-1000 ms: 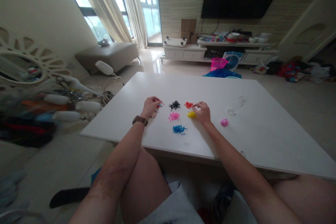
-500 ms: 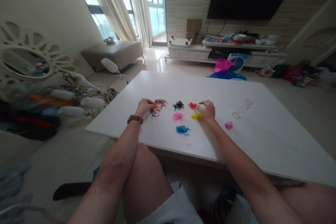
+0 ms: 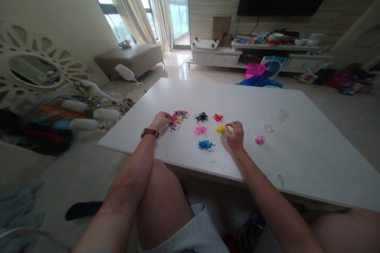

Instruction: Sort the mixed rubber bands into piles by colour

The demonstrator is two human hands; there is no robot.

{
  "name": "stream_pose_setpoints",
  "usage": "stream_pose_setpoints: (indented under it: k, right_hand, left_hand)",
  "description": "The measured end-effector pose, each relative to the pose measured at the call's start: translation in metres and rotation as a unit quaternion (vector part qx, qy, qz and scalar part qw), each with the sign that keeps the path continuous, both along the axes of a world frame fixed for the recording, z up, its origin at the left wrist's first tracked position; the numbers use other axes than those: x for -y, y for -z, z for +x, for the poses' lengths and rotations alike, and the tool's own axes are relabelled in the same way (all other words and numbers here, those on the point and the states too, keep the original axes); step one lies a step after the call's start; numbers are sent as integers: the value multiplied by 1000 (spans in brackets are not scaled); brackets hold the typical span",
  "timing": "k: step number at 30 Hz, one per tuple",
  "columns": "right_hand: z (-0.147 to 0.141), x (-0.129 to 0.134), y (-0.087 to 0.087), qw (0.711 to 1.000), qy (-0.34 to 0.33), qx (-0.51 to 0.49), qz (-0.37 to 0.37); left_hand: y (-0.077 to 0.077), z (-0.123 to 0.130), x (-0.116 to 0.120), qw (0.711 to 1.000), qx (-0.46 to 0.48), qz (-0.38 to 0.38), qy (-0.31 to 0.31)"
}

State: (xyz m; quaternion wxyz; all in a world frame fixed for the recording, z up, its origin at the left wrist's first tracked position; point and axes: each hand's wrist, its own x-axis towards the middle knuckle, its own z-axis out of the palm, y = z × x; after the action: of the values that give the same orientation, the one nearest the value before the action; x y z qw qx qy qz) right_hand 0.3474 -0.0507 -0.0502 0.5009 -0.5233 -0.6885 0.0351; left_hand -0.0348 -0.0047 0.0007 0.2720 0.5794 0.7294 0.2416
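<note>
My left hand (image 3: pixel 162 120), with a brown watch on its wrist, has its fingers together at the left edge of the mixed-colour pile of small bands (image 3: pixel 179 118). What its fingertips hold is too small to see. My right hand (image 3: pixel 234 133) is at the right side of the yellow pile (image 3: pixel 221 129), thumb and forefinger close together; anything between them is hidden. Between the hands lie a black pile (image 3: pixel 202 117), a pink pile (image 3: pixel 200 129) and a blue pile (image 3: pixel 206 145). The red pile (image 3: pixel 217 118) sits behind the yellow one.
On the white table (image 3: pixel 320 146), right of my right hand, are a pink bundle (image 3: pixel 260 140), a clear round piece (image 3: pixel 269 128) and a clear container (image 3: pixel 283 116). A lamp with white shades (image 3: pixel 106 114) stands beyond the left edge.
My right hand has moved from beside the red pile toward me, to the yellow pile. My left hand has stayed at the mixed pile. The view has shifted slightly.
</note>
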Motion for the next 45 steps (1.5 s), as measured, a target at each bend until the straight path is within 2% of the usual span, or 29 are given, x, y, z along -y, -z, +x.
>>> stream_pose_setpoints:
  k: [3, 11, 20, 25, 35, 41, 45]
  right_hand:
    - [-1, -1, 0, 1000, 3, -1, -3]
    - [-3, -1, 1, 1000, 8, -11, -12]
    - [-3, -2, 4, 1000, 2, -18, -23]
    - [-3, -2, 4, 999, 0, -20, -27]
    - [-3, -1, 2, 999, -2, -26, -34]
    - [-3, 0, 1, 999, -4, -25, -33]
    - [-3, 0, 1, 999, -3, -26, -36]
  left_hand:
    - [0, -1, 0, 1000, -19, -18, 17]
    - [1, -3, -1, 1000, -12, -21, 12]
    - [-1, -1, 1, 998, -15, -27, 52]
    - [1, -1, 0, 999, -17, -24, 24]
    - [-7, -1, 0, 998, -57, 12, 14]
    - [-8, 10, 1, 996, -60, 61, -30]
    - [-8, 18, 0, 995, -61, 71, -24]
